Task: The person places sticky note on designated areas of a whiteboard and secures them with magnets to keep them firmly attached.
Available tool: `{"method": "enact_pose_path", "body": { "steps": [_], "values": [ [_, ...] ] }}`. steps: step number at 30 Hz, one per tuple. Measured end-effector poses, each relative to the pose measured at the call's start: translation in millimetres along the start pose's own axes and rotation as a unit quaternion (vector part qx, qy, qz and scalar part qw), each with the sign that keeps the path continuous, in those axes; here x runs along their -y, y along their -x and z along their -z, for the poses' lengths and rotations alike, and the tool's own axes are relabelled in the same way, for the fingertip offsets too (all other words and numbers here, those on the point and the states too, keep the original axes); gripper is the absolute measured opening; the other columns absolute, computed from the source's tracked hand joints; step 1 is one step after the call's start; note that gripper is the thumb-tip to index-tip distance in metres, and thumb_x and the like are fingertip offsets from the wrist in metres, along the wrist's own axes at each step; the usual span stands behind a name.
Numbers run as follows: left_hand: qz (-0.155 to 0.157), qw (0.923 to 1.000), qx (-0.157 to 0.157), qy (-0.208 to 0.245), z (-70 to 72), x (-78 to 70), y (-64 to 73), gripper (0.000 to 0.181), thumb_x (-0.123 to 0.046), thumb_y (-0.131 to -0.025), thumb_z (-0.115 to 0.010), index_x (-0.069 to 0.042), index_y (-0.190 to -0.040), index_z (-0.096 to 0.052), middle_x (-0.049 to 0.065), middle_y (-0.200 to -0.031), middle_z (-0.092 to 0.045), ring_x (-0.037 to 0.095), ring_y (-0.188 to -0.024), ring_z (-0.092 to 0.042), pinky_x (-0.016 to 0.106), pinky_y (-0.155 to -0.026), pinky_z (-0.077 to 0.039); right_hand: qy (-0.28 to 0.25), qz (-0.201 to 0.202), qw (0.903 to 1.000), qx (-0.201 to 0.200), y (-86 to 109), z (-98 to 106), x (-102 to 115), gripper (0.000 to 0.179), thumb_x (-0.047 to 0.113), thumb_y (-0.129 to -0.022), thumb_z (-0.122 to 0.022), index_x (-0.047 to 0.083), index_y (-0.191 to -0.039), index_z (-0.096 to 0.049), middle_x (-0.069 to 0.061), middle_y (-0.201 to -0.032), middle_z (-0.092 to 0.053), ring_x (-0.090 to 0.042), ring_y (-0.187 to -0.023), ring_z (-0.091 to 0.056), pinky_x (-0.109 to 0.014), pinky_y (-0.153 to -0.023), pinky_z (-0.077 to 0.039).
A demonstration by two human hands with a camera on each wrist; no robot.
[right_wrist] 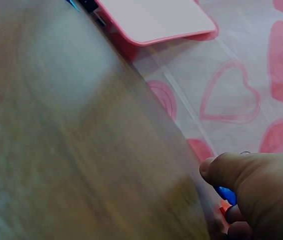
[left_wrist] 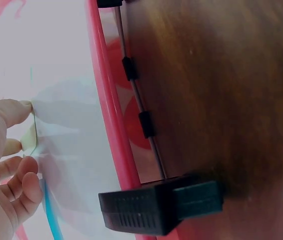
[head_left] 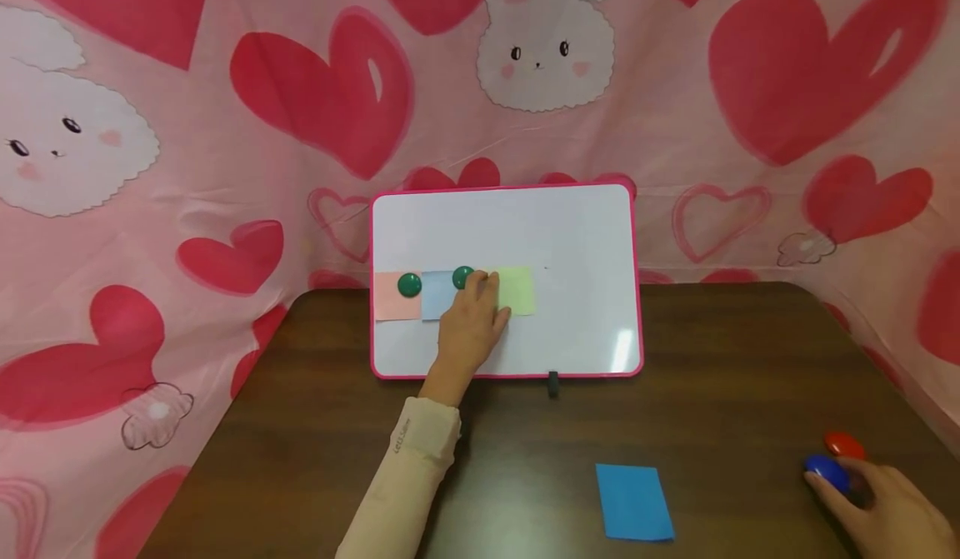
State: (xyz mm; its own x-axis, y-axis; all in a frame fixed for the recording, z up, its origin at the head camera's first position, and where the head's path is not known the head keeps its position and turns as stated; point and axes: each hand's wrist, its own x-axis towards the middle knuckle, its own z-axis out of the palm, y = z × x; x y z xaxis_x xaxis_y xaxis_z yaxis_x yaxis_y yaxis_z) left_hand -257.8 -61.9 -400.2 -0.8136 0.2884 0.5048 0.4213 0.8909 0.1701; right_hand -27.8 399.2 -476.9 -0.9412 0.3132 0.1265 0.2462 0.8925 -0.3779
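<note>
A white board [head_left: 570, 242] with a pink frame stands upright at the back of the table. Along its left half sit a pink note [head_left: 393, 305], a light blue note [head_left: 435, 296] and a yellow-green note [head_left: 519, 291]. Round green magnets [head_left: 409, 285] lie over the pink and light blue notes. My left hand [head_left: 471, 317] presses the yellow-green note against the board, thumb at its lower edge. At the far right, my right hand [head_left: 892, 509] pinches a round blue magnet [head_left: 827, 473] between thumb and fingers. A red magnet [head_left: 845, 445] lies just behind it.
A bright blue note [head_left: 634, 502] lies on the brown table [head_left: 735, 384] in front of the board. A dark clip-like foot [head_left: 553, 384] juts from the board's lower edge. Pink heart-patterned cloth [head_left: 315, 109] hangs behind the table and at its sides.
</note>
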Motion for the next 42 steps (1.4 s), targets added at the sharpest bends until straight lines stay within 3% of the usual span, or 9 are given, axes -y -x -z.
{"method": "enact_pose_path", "body": {
  "steps": [5,8,15,19,22,24,36,42],
  "values": [
    [-0.003,1.0,-0.004,0.009,1.0,2.8,0.6,0.055,-0.031,-0.098,-0.068,-0.005,-0.144,-0.054,0.014,-0.137,-0.049,0.03,-0.097,-0.062,0.039,-0.066,-0.058,0.011,-0.004,0.9998,0.014,-2.5,2,6,0.066,0.049,-0.093,-0.069,-0.013,-0.111,-0.059,-0.038,-0.103,-0.055,-0.056,-0.095,-0.054,-0.064,-0.073,-0.046],
    [-0.003,0.9999,-0.003,0.011,1.6,3.1,1.1,0.055,-0.031,-0.098,-0.068,-0.005,-0.144,-0.054,0.014,-0.137,-0.049,0.03,-0.097,-0.062,0.039,-0.067,-0.058,0.009,-0.001,1.0,0.002,-2.4,2,12,0.066,0.049,-0.092,-0.07,-0.013,-0.112,-0.059,-0.039,-0.105,-0.055,-0.058,-0.096,-0.054,-0.066,-0.074,-0.044],
    [-0.003,1.0,-0.001,0.008,2.2,5.0,1.3,0.055,-0.031,-0.098,-0.068,-0.005,-0.144,-0.053,0.013,-0.137,-0.049,0.029,-0.097,-0.062,0.039,-0.069,-0.058,-0.022,0.05,0.9983,-0.019,-7.3,7,38,0.054,0.041,-0.093,-0.073,-0.008,-0.113,-0.062,-0.03,-0.1,-0.059,-0.05,-0.091,-0.059,-0.064,-0.071,-0.042],
    [-0.006,0.9999,-0.005,0.014,1.4,4.6,0.5,0.055,-0.031,-0.098,-0.069,-0.005,-0.143,-0.054,0.013,-0.137,-0.049,0.029,-0.097,-0.062,0.038,-0.068,-0.058,-0.041,0.083,0.995,-0.038,-12.1,9,59,0.05,0.038,-0.09,-0.077,-0.005,-0.112,-0.064,-0.02,-0.096,-0.061,-0.034,-0.082,-0.059,-0.052,-0.068,-0.046],
    [-0.007,0.9998,-0.009,0.019,0.3,3.7,-0.9,0.055,-0.03,-0.097,-0.069,-0.005,-0.144,-0.054,0.013,-0.137,-0.049,0.029,-0.097,-0.062,0.039,-0.067,-0.058,-0.056,0.122,0.9884,-0.072,-16.6,8,74,0.046,0.035,-0.083,-0.084,0.0,-0.108,-0.068,-0.009,-0.091,-0.062,-0.016,-0.073,-0.054,-0.031,-0.061,-0.045],
    [-0.006,0.9998,-0.008,0.02,-0.3,3.0,-1.9,0.055,-0.031,-0.097,-0.069,-0.006,-0.144,-0.053,0.013,-0.137,-0.049,0.029,-0.097,-0.062,0.039,-0.068,-0.058,-0.062,0.143,0.9844,-0.082,-19.3,8,83,0.044,0.033,-0.08,-0.086,0.002,-0.106,-0.07,-0.007,-0.09,-0.062,-0.012,-0.071,-0.052,-0.023,-0.056,-0.041],
    [0.001,0.9998,0.0,0.02,0.5,0.3,-0.8,0.054,-0.031,-0.098,-0.068,-0.005,-0.144,-0.053,0.014,-0.137,-0.049,0.03,-0.096,-0.063,0.04,-0.067,-0.058,-0.083,0.201,0.971,-0.099,-34.2,9,119,0.042,0.027,-0.08,-0.087,0.003,-0.11,-0.07,-0.007,-0.094,-0.063,-0.019,-0.076,-0.055,-0.024,-0.06,-0.045],
    [0.002,0.9997,-0.005,0.024,-0.6,1.3,1.5,0.054,-0.03,-0.098,-0.068,-0.005,-0.143,-0.054,0.014,-0.137,-0.049,0.03,-0.095,-0.063,0.041,-0.066,-0.057,-0.105,0.238,0.9548,-0.143,-42.5,6,132,0.043,0.019,-0.075,-0.09,0.003,-0.109,-0.07,-0.008,-0.095,-0.064,-0.022,-0.08,-0.056,-0.018,-0.068,-0.041]
  ]
}}
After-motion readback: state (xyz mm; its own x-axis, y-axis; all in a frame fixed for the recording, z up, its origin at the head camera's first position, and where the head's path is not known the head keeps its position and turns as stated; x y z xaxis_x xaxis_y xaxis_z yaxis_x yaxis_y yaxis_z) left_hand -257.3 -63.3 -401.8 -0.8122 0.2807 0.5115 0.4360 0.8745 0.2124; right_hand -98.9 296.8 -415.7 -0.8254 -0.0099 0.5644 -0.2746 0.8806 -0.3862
